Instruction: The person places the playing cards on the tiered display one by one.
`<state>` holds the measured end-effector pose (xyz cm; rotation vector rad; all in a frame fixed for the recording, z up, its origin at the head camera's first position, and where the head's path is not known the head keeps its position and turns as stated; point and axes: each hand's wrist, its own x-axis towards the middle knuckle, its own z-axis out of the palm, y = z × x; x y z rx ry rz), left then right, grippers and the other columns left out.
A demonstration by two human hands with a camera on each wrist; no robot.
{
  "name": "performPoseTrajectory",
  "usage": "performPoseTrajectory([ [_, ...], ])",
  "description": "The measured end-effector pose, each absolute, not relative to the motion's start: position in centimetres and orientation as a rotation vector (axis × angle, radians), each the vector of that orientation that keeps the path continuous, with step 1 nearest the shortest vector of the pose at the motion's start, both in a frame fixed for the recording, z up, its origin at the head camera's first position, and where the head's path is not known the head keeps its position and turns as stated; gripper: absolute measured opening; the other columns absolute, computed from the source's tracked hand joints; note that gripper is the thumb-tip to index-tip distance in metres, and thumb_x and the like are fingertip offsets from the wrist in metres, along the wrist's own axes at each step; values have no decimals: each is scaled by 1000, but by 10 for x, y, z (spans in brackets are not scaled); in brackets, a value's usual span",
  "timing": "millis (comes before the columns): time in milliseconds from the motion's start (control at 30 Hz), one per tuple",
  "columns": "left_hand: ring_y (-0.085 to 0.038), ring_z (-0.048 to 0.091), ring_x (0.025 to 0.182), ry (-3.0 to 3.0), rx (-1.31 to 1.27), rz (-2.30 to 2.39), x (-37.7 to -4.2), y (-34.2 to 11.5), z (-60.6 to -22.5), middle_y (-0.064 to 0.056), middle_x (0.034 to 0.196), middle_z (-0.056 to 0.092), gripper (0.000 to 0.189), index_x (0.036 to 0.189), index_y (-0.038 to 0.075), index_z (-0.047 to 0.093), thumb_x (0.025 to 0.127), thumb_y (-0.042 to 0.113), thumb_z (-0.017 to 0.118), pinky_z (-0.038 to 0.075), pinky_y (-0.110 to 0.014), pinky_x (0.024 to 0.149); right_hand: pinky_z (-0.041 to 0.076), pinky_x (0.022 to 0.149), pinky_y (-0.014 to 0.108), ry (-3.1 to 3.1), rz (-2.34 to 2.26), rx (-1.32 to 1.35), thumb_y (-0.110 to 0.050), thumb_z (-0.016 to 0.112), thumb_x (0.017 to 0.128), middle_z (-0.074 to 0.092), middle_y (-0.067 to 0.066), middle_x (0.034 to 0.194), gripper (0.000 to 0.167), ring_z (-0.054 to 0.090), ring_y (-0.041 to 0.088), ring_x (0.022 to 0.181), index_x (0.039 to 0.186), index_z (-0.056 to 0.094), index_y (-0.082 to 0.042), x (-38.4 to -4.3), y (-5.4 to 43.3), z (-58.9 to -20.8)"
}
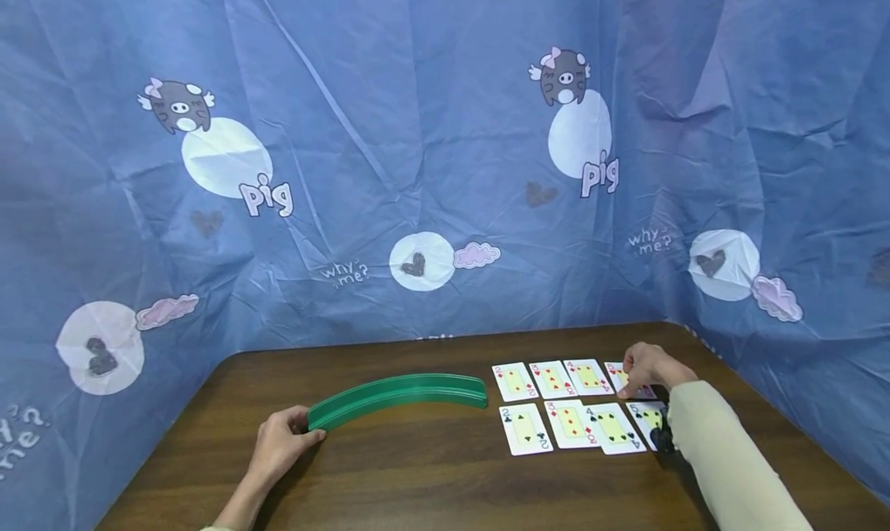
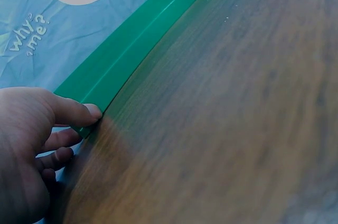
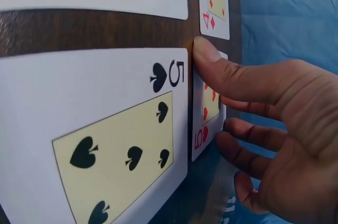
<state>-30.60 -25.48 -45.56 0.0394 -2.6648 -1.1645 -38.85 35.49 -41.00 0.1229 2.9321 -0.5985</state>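
At the left of the table, my left hand (image 1: 281, 440) pinches the near end of a curved green playing card holder (image 1: 399, 389), thumb on its face and fingers behind, as the left wrist view shows. Over the back row's right end, my right hand (image 1: 653, 367) holds the five of hearts (image 3: 211, 105) by its edges between thumb and fingers. The thumb and part of the hand cover some of that card. Just in front of it lies the five of spades (image 3: 132, 145), face up, partly hidden in the head view by a dark object at the right wrist.
More face-up cards lie in two rows: a two (image 1: 514, 382), a three (image 1: 553, 379) and a four (image 1: 588, 377) behind, others including the four of spades (image 1: 612, 429) in front. The brown table (image 1: 417, 485) meets a blue patterned cloth (image 1: 445, 168) at the back.
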Motion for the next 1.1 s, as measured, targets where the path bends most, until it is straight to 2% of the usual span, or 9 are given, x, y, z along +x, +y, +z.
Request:
performPoseTrajectory([
  [100, -14, 53, 76, -2664, 31, -1173, -306, -253, -456, -6, 83, 69, 28, 98, 0, 72, 75, 10, 83, 41, -27, 68, 42, 85, 56, 2961, -525, 118, -20, 93, 65, 59, 15, 93, 49, 53, 30, 88, 97, 61, -2, -386, 357, -410],
  [200, -14, 54, 76, -2653, 29, -1170, -308, -253, -456, -6, 82, 69, 27, 97, 1, 72, 74, 10, 83, 41, -28, 69, 31, 93, 74, 3011, -460, 88, -27, 94, 63, 58, 25, 112, 69, 54, 40, 102, 116, 59, 1, -384, 359, -411],
  [333, -15, 54, 77, -2646, 32, -1156, -308, -254, -456, -6, 82, 69, 27, 97, 0, 72, 73, 9, 83, 41, -28, 70, 24, 98, 79, 3067, -403, 30, -35, 95, 60, 44, 38, 132, 99, 47, 54, 121, 137, 47, 4, -383, 360, -414],
  [433, -14, 55, 76, -2649, 32, -1144, -308, -254, -456, -6, 81, 69, 27, 97, 0, 73, 73, 9, 83, 41, -28, 70, 24, 99, 79, 3090, -358, 25, -40, 95, 58, 38, 42, 136, 109, 44, 58, 123, 142, 43, 7, -382, 361, -416],
  [667, -14, 54, 75, -2647, 19, -1120, -309, -254, -460, -5, 78, 68, 25, 95, 1, 73, 73, 9, 83, 41, -29, 69, 32, 92, 73, 3144, -270, 25, -46, 94, 56, 44, 38, 124, 105, 52, 53, 109, 135, 51, 9, -379, 363, -418],
  [867, -15, 55, 77, -2635, 15, -1121, -308, -255, -460, -5, 81, 69, 27, 96, 0, 73, 73, 9, 83, 42, -28, 70, 34, 88, 69, 3197, -281, -15, -50, 94, 55, 42, 40, 129, 107, 52, 55, 111, 135, 49, 5, -376, 363, -419],
  [1100, -14, 57, 78, -2623, -3, -1122, -307, -256, -461, -7, 84, 71, 27, 96, -1, 74, 73, 10, 84, 43, -25, 68, 37, 87, 71, 3192, -361, -50, -51, 91, 59, 54, 36, 125, 104, 54, 54, 111, 135, 43, 2, -373, 368, -418],
])
